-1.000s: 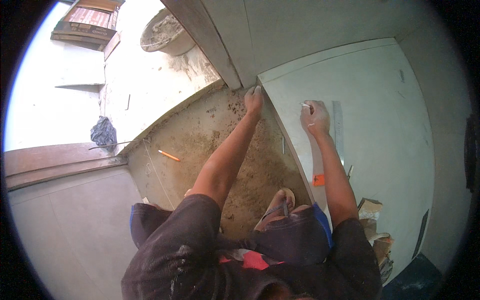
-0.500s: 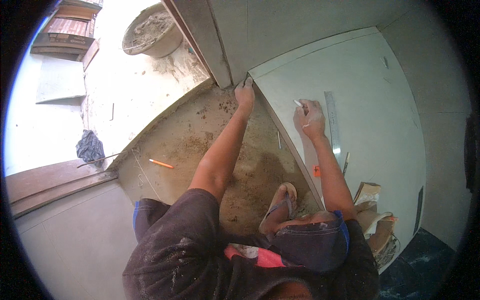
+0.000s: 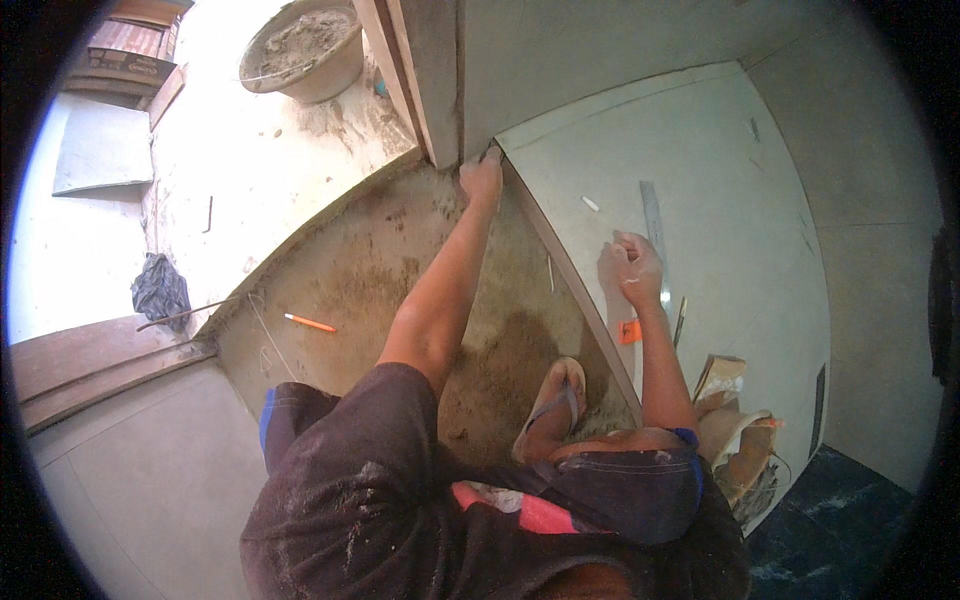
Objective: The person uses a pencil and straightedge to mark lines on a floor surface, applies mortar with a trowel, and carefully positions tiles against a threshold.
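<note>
My left hand (image 3: 481,175) has its fingers closed at the far corner of the pale board (image 3: 735,220), beside the wooden door frame (image 3: 436,100); what they grip, if anything, is hidden. My right hand (image 3: 637,265) hovers over the board with fingers loosely bent and apart, empty as far as visible. A white marker (image 3: 590,203) lies beyond it. A steel ruler (image 3: 648,205) lies beside it, with a small orange item (image 3: 629,331) and a thin dark tool (image 3: 680,320) nearer me. An orange pencil (image 3: 309,322) lies on the rough cement floor (image 3: 380,260).
A tub of grey mortar (image 3: 300,50), a crumpled dark bag (image 3: 160,292), a thin rod (image 3: 180,315) and a grey slab (image 3: 102,148) are at the left. Torn cardboard (image 3: 720,380) and a container (image 3: 755,450) sit on the board's lower right. My sandalled foot (image 3: 555,400) is below.
My right hand has let go of the white marker, which now lies on the board, and has drawn back toward me. My left hand has stayed at the corner.
</note>
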`<control>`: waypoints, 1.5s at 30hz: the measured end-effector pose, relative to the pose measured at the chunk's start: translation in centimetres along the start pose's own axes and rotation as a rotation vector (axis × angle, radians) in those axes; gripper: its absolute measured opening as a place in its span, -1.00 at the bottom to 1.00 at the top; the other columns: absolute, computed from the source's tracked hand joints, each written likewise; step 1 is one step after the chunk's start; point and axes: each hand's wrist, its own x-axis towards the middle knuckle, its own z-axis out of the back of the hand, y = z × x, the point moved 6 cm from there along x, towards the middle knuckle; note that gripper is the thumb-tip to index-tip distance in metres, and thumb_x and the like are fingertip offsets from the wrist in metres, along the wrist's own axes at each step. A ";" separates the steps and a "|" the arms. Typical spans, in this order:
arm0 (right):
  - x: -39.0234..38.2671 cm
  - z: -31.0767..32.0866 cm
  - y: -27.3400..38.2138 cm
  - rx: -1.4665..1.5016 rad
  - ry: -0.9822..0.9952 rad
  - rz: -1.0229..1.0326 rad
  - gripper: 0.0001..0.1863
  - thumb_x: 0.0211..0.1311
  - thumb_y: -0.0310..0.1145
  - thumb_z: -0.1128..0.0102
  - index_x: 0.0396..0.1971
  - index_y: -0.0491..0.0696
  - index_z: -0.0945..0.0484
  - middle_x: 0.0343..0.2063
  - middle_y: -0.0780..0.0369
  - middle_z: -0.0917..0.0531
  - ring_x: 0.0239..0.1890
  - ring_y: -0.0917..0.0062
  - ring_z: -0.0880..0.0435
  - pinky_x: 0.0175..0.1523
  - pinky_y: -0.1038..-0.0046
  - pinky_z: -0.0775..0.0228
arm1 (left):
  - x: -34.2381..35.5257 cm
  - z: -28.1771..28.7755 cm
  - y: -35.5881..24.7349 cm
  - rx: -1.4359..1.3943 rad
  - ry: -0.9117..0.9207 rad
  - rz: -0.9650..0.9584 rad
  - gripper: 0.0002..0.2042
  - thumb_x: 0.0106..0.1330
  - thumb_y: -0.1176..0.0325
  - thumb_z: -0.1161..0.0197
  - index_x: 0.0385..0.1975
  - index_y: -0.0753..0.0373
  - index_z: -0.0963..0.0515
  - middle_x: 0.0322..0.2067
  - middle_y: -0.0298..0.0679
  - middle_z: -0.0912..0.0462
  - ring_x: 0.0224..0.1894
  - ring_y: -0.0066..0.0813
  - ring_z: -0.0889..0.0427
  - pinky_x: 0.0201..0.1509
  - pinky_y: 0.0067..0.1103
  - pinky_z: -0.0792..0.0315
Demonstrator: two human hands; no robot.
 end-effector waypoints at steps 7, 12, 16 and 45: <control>-0.7 -0.3 -2.1 0.055 0.002 -0.003 -0.66 0.25 -0.29 -0.28 -0.06 -0.18 -0.62 -0.17 0.03 -0.68 -0.16 0.35 -0.73 -0.02 0.40 -0.54 | 0.6 -0.3 0.8 -0.250 0.077 -0.058 -0.64 0.18 0.20 -0.37 -0.20 0.40 -0.70 -0.38 -0.11 -0.72 -0.34 -0.33 -0.66 -0.15 -0.46 -0.49; -0.8 -0.9 -2.1 0.049 0.035 -0.065 -0.67 0.26 -0.31 -0.26 -0.06 -0.19 -0.62 -0.16 0.04 -0.68 -0.15 0.33 -0.73 0.00 0.37 -0.55 | 0.7 -0.2 1.1 -0.264 0.109 -0.039 -0.71 0.19 0.24 -0.41 -0.25 0.37 -0.72 -0.51 -0.23 -0.67 -0.51 -0.50 -0.58 -0.35 -0.55 -0.47; -0.7 -1.3 -2.6 0.066 0.032 -0.049 -0.69 0.27 -0.34 -0.24 -0.06 -0.19 -0.62 -0.16 0.04 -0.68 -0.15 0.33 -0.72 0.00 0.37 -0.55 | 0.8 -0.5 1.1 -0.346 0.134 -0.043 -0.70 0.19 0.25 -0.42 -0.26 0.40 -0.72 -0.53 -0.23 -0.64 -0.53 -0.49 -0.56 -0.38 -0.55 -0.45; -20.1 22.3 0.0 -0.386 -0.486 -0.386 -0.76 0.26 -0.32 -0.25 -0.14 -0.10 -0.66 -0.24 0.15 -0.74 -0.20 0.39 -0.73 -0.03 0.44 -0.53 | 8.9 1.5 3.1 1.365 0.074 -0.773 -0.51 0.08 0.05 -0.47 -0.06 0.21 -0.58 -0.34 -0.07 -0.74 -0.31 0.02 -0.72 -0.25 -0.24 -0.58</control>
